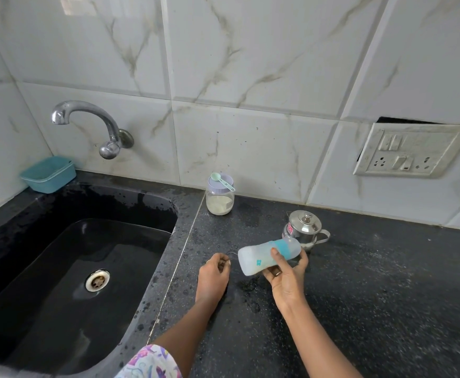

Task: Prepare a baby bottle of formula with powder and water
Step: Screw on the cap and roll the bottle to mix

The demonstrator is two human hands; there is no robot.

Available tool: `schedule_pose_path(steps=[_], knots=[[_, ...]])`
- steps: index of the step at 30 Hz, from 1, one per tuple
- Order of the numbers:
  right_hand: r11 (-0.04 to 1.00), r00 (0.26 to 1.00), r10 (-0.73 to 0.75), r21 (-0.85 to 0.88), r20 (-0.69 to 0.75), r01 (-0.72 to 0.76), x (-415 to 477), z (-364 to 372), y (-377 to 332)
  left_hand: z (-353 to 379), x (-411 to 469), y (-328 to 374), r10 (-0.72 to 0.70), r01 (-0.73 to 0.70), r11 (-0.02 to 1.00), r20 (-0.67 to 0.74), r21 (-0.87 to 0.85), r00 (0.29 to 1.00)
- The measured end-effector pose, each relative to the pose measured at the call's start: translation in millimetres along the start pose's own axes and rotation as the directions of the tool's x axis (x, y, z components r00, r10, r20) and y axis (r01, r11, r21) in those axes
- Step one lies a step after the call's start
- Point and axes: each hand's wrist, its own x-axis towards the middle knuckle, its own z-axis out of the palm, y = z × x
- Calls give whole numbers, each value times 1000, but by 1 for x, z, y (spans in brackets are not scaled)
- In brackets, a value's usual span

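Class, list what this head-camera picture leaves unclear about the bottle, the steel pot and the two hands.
- Baby bottle: head view; its frosted wall and blur hide whether anything is inside; the right hand grips over part of it.
- Steel pot: head view; its lid hides the contents, the bottle hides its base; the red label is too small to read.
- Left hand: head view; curled fingers hide whether it pinches anything.

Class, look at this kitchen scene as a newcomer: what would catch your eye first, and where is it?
The baby bottle, lying almost sideways in the right hand above the black counter, draws the eye first. Farther back stand a small steel pot and a jar of powder with a green scoop on its lid; a black sink lies to the left.
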Motion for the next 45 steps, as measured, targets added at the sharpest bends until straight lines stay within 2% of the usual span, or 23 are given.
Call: schedule_pose_path(steps=[3, 7, 11, 15, 19, 23, 28, 32, 36, 40, 45], knots=[[999, 999, 2, 49, -46, 0, 2, 1, 4, 0, 0, -1, -4, 4, 1000, 5, -2, 1000], [999, 1000, 2, -52, 13, -2, 0, 1, 1, 1, 1, -1, 2, -2, 1000, 1, 6, 1000], [997, 998, -24, 65, -62, 28, 3, 0, 2, 1, 1, -1, 1, -1, 1000, 1, 6, 1000], [998, 1000, -20, -51, -4, 20, 0, 0, 1, 1, 1, -2, -1, 1, 1000, -7, 6, 1000], [999, 998, -36, 32, -48, 38, 0, -1, 3, 1, 0, -2, 0, 0, 1000, -2, 0, 1000], [998, 1000, -14, -59, 12, 15, -3, 1, 4, 1, 0, -1, 1, -1, 1000, -8, 2, 1000], [999, 999, -36, 12, -39, 36, 0, 0, 4, 1, 0, -1, 5, -5, 1000, -7, 3, 1000], [995, 999, -25, -94, 23, 27, -2, -1, 3, 1, 0, -2, 6, -6, 1000, -7, 6, 1000], [998, 998, -39, 38, -52, 41, 2, -2, 3, 1, 0, -1, -5, 5, 1000, -1, -6, 1000], [998, 1000, -20, -56, 17, 21, -1, -2, 1, 0, 0, -2, 1, -1, 1000, -6, 4, 1000], [999, 998, -21, 28, -54, 22, 2, -3, 2, 1, 0, -2, -1, 1, 1000, -6, 3, 1000]])
